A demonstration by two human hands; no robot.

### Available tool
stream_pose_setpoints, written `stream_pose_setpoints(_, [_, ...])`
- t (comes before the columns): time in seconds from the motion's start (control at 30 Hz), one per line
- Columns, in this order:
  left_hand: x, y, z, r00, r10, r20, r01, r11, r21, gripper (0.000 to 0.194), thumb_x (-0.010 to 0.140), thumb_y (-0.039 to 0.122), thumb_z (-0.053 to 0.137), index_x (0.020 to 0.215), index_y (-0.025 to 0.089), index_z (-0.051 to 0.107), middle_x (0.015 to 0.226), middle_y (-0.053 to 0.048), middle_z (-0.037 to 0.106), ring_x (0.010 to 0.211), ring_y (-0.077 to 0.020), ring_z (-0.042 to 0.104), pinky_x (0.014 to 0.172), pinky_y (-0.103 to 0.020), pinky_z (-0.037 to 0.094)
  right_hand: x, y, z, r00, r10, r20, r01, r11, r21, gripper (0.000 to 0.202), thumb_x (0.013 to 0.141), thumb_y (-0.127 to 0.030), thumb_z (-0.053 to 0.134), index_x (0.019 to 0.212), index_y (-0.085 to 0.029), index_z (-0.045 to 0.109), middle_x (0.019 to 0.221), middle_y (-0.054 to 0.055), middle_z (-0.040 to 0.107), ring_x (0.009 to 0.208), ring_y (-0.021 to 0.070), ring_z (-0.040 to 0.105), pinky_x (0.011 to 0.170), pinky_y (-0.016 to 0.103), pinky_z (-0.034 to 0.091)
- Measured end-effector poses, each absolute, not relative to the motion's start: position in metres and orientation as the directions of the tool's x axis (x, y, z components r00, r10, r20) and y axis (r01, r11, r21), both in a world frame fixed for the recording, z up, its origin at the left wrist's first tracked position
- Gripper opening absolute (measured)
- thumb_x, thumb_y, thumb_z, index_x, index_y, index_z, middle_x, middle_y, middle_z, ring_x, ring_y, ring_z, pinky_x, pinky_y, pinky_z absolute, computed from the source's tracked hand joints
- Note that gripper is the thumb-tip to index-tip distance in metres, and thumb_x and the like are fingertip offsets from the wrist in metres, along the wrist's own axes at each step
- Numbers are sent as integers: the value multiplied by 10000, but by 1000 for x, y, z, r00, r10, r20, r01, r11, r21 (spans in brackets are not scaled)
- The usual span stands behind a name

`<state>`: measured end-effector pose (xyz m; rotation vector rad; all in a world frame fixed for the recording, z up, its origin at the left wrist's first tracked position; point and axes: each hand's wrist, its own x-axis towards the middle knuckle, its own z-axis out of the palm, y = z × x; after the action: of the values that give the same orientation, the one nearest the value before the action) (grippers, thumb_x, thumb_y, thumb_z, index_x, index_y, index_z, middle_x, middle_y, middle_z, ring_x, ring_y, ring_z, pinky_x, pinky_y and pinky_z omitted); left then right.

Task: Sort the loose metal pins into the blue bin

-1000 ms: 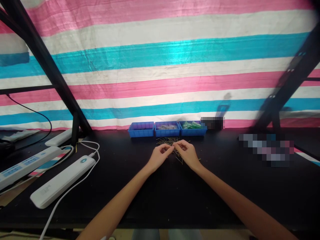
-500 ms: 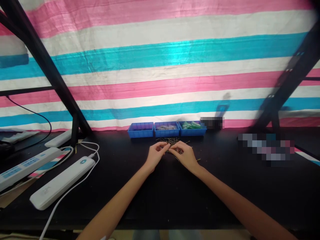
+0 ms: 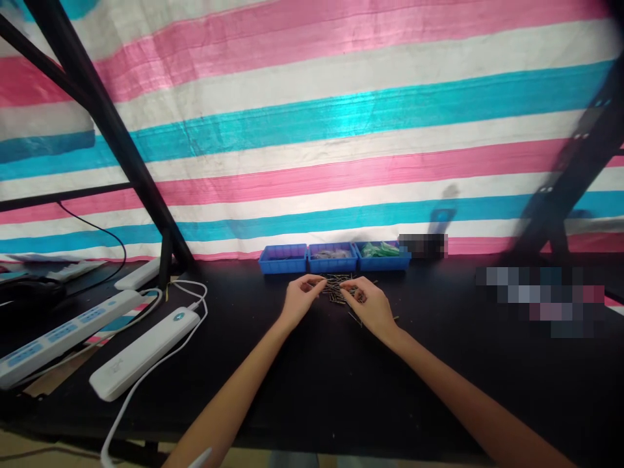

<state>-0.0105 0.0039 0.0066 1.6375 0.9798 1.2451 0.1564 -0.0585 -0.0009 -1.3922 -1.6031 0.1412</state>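
a striped plastic sheet in pink, white and turquoise blue hangs behind the furniture like a wall, its bands running across and climbing slightly to the right, with wrinkles at the upper left. light glows on it most brightly at a patch in the upper middle, and a soft dark shadow falls low on its right side. a wide matte black tabletop stretches in front. a slanted black metal post rises at the left, joined by a thin black crossbar; a second slanted black post stands at the right, blurred. a dull yellowish-beige floor shows at the lower left.
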Motion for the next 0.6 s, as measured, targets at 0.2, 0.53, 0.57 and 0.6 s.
stream_pose_setpoints(0.2, [-34, 43, 0, -212, 910, 357, 83, -347, 934, 407, 685, 458, 610, 895, 113, 668, 780, -82, 667, 499, -91, 516, 368, -176, 319, 150, -66, 1, -40, 801, 598, 800, 384, -461, 186, 816, -249, 485, 941, -256, 622, 841, -17, 620, 594, 99, 545, 576, 225, 392])
stream_pose_setpoints(0.53, [-53, 93, 20, -330, 891, 311, -59, -348, 936, 381, 665, 346, 630, 926, 69, 660, 888, -139, 680, 544, -132, 618, 344, -166, 326, 161, -56, -9, -117, 827, 550, 928, 289, -237, 240, 783, -182, 523, 999, -239, 612, 908, 11, 629, 840, 175, 577, 705, 297, 416])
stream_pose_setpoints(0.57, [-51, 95, 20, -314, 900, 303, -71, -340, 938, 370, 662, 335, 636, 919, 69, 663, 880, -138, 683, 540, -137, 623, 342, -167, 329, 162, -56, -9, -110, 828, 550, 934, 275, -228, 239, 784, -187, 524, 1000, -239, 612, 911, 14, 627, 848, 178, 571, 710, 302, 417])
stream_pose_setpoints(0.6, [-50, 96, 18, -301, 907, 294, -81, -332, 940, 363, 662, 327, 639, 917, 70, 665, 876, -137, 685, 534, -139, 626, 338, -167, 327, 162, -56, -9, -105, 827, 552, 940, 264, -217, 234, 785, -194, 523, 997, -238, 613, 919, 19, 623, 858, 182, 565, 717, 306, 419])
